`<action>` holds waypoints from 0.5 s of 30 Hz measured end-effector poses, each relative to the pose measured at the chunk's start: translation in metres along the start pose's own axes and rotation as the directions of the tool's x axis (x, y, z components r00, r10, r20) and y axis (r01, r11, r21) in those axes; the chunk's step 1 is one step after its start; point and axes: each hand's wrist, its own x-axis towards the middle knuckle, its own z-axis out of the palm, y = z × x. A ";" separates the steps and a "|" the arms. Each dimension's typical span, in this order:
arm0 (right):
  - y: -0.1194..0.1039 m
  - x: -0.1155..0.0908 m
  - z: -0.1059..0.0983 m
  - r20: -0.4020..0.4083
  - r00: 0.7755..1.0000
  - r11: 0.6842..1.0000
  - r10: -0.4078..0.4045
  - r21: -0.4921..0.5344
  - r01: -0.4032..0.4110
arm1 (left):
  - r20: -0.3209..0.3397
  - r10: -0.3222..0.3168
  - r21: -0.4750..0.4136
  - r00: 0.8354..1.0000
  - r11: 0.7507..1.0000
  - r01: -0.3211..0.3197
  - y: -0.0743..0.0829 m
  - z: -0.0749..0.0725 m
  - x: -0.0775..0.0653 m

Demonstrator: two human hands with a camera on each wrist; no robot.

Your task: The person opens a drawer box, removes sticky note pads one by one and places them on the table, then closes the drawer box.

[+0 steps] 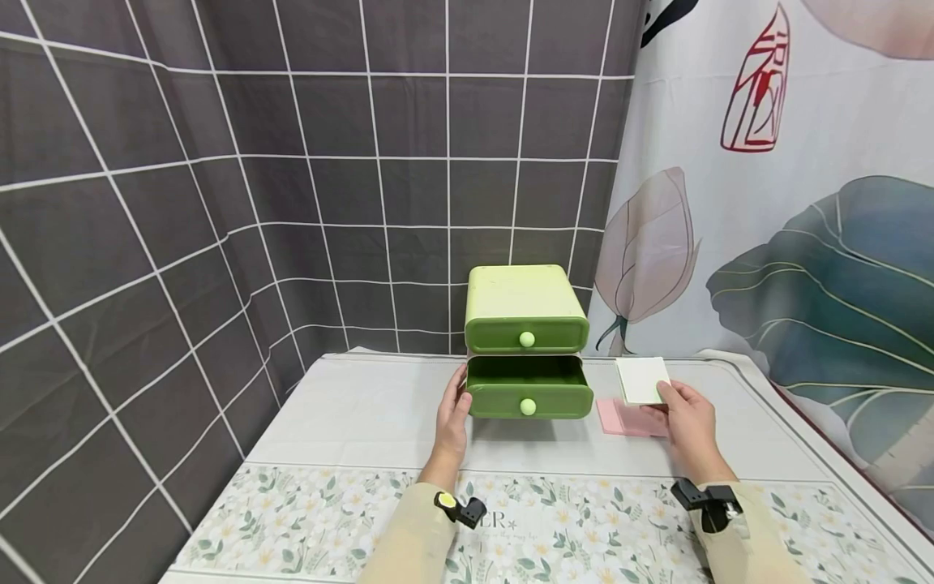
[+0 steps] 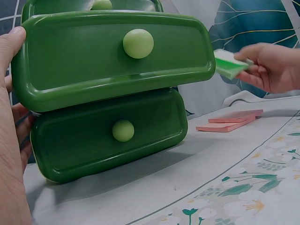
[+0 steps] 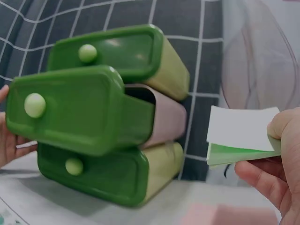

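A small green three-tier drawer box [image 1: 521, 290] stands on the table with its middle drawer [image 1: 499, 401] pulled out; the inside that shows is bare green. My left hand [image 1: 450, 426] rests along the box's left side, thumb at the left edge of the middle drawer's front and fingers reaching back beside the lower tier [image 2: 84, 150]. To the right of the box, my right hand [image 1: 693, 423] pinches a square sticky note pad [image 3: 241, 126], thumb on top and fingers beneath. White shows on its upper face and green under that. Below it lie pink sticky notes [image 1: 614, 420] on the table.
A white cloth with a floral band [image 1: 569, 519] covers the table. Behind the box hangs a dark grid-patterned curtain [image 1: 409, 186]; a white curtain with flower prints [image 1: 649, 243] hangs at the right. Each wrist wears a black camera mount.
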 end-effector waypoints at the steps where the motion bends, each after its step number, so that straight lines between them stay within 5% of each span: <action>1: -0.001 -0.003 -0.002 -0.019 0.999 1.000 0.027 0.012 -0.027 | -0.001 -0.001 0.000 1.000 1.000 0.001 0.000 0.000 0.000; 15: 0.029 0.001 -0.030 -0.089 0.995 0.994 0.052 -0.093 -0.060 | -0.014 -0.008 -0.017 1.000 1.000 0.007 -0.001 0.001 0.000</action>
